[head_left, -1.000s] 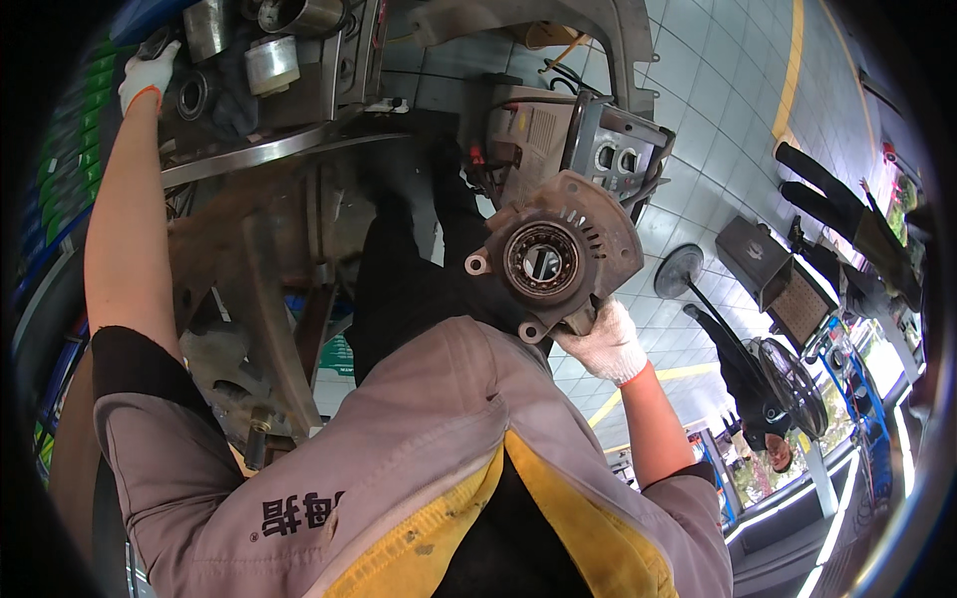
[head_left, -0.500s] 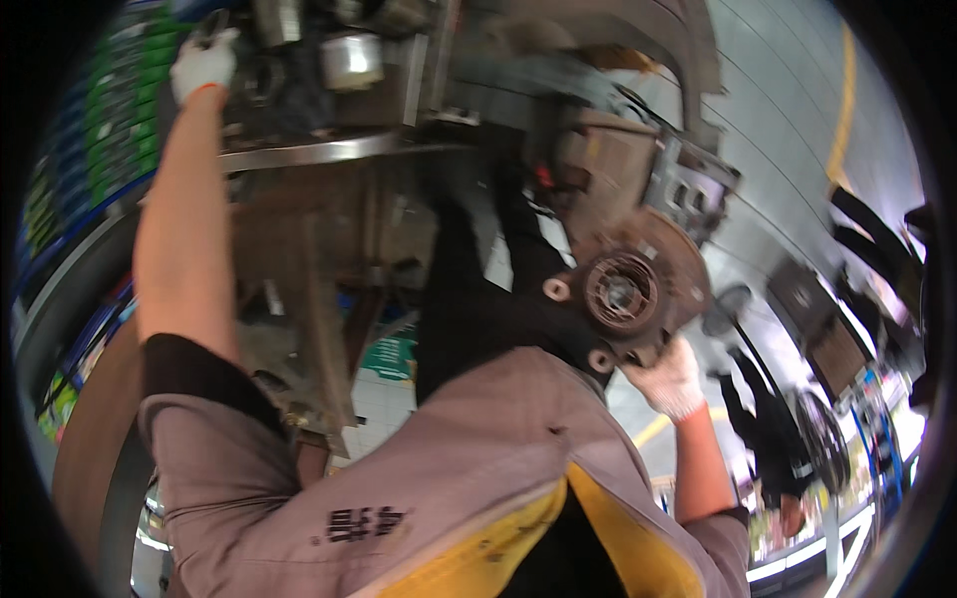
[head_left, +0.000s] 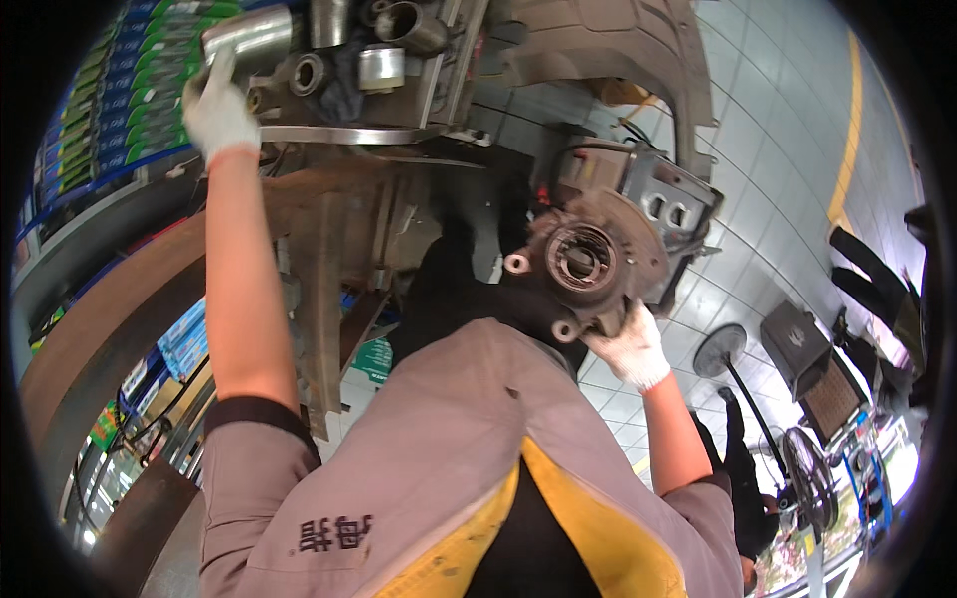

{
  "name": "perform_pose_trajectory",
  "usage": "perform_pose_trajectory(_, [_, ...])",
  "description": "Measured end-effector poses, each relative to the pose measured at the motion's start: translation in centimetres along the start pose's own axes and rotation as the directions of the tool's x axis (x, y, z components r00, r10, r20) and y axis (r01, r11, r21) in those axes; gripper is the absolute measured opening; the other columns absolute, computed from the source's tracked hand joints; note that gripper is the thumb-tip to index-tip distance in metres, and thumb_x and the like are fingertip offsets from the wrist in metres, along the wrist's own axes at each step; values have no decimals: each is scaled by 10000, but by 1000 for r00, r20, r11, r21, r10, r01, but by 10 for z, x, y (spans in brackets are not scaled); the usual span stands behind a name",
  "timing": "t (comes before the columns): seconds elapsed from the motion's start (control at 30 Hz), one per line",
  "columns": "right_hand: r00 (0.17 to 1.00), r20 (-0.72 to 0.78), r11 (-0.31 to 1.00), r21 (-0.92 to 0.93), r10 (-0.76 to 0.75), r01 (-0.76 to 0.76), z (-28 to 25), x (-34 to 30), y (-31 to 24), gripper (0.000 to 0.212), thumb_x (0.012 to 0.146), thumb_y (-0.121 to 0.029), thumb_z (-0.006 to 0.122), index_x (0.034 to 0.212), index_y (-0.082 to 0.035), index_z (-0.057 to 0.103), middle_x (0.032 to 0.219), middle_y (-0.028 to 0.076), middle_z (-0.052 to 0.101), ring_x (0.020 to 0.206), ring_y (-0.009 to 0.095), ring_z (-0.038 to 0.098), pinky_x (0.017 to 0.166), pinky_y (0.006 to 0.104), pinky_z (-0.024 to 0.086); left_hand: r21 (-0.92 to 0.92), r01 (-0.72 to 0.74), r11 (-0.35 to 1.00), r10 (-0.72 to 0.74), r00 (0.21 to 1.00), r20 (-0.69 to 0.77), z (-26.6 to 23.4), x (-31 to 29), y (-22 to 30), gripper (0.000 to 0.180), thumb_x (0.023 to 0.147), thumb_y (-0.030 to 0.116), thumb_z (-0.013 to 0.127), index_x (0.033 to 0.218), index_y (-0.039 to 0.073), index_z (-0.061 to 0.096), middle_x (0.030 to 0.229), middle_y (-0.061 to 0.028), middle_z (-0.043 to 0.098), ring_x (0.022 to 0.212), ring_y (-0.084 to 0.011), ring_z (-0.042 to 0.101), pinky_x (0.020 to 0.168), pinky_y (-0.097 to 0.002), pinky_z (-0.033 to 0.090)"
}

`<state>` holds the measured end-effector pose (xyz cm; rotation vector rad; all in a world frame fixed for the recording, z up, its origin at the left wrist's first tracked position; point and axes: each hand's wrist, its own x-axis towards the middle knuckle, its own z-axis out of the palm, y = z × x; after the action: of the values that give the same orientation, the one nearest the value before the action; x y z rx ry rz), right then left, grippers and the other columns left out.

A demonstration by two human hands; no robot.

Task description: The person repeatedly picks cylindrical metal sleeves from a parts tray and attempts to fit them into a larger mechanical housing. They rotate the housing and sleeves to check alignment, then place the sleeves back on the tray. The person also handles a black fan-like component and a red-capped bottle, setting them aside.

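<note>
My left hand (head_left: 221, 118), in a white knitted glove, reaches to the bench at the upper left. Its fingers close on a shiny metal cylinder (head_left: 249, 38), which lies tilted across the hand; the fingers' far side is hidden. Low on the right, my gloved right hand (head_left: 634, 351) grips the lower edge of a rusty steering knuckle (head_left: 583, 261). This part has a round bearing bore in its middle, two bolt lugs toward my body and a curved dust shield behind.
On the metal bench (head_left: 349, 134) stand several metal sleeves (head_left: 381, 68) and rings. Green and blue boxes (head_left: 150, 85) fill a rack at left. Beyond the knuckle are a metal housing (head_left: 678, 204) and a large grey panel (head_left: 608, 45). A pedestal fan (head_left: 809, 473) and another person (head_left: 743, 498) are at right.
The view has shifted and sharpened. My left hand now has the shiny cylinder showing in it, where a dark ring shape showed before. The right hand still holds the knuckle, now further left in view.
</note>
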<state>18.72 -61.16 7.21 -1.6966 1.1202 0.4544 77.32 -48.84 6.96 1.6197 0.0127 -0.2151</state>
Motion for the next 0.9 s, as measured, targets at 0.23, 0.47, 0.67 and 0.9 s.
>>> perform_pose_trajectory(0.23, [954, 177, 971, 57, -241, 234, -31, 10, -50, 706, 795, -331, 868, 1355, 2, 597, 1203, 239, 726, 1102, 398, 713, 965, 447, 571, -14, -6, 1000, 10, 939, 343, -39, -250, 75, 197, 922, 23, 753, 1029, 43, 589, 1347, -159, 640, 1114, -158, 649, 1004, -350, 532])
perform_pose_trajectory(0.47, [889, 325, 934, -43, -322, 354, -15, 15, -83, 793, 803, -412, 862, 1396, 21, 562, 1178, 267, 736, 1110, 420, 730, 961, 476, 582, 50, 14, 999, -40, 834, 551, -37, -314, 90, 326, 784, -92, 827, 955, 21, 573, 1593, -251, 450, 1364, -261, 571, 1070, -370, 527])
perform_pose_trajectory(0.67, [854, 431, 928, -90, -291, 362, 24, -12, -123, 859, 794, -234, 877, 1525, -43, 469, 1427, 217, 630, 1324, 370, 612, 1148, 446, 468, 59, 36, 998, -62, 841, 538, -91, -328, 98, 262, 785, -66, 770, 951, 34, 593, 1611, -262, 446, 1340, -247, 574, 1043, -359, 523])
perform_pose_trajectory(0.9, [829, 465, 886, -171, -313, 430, 86, -49, -156, 889, 811, -311, 877, 1543, -47, 447, 1446, 225, 611, 1352, 384, 597, 1150, 451, 473, 61, -91, 994, 48, 862, 504, -187, -345, 88, 331, 786, -82, 838, 962, 16, 574, 1561, -252, 466, 1303, -241, 604, 991, -336, 553])
